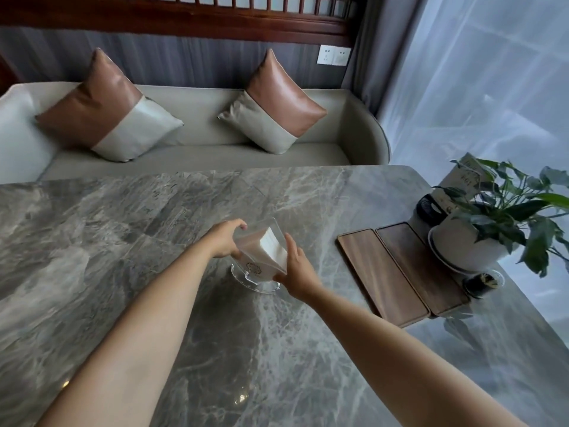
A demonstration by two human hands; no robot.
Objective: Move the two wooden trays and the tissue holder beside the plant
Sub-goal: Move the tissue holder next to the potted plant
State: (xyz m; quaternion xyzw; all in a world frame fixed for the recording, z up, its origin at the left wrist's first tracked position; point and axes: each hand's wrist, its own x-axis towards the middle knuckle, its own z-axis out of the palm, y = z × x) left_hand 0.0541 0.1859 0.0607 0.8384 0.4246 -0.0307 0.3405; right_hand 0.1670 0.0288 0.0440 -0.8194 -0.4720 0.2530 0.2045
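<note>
A clear tissue holder (258, 263) with white tissues inside and a round foot stands on the grey marble table (123, 241), near the middle. My left hand (224, 238) grips its left side and my right hand (297, 271) presses against its right side. Two flat wooden trays lie side by side at the right: the left tray (381, 277) and the right tray (421, 268), which touches the plant's saucer. The plant (505, 217) grows in a white pot at the table's right edge.
A small dark cup (482, 283) in a clear dish stands in front of the pot. Behind the plant are a dark container (429, 208) and a paper card (465, 177). A sofa with two cushions (271, 103) lies beyond the table's far edge.
</note>
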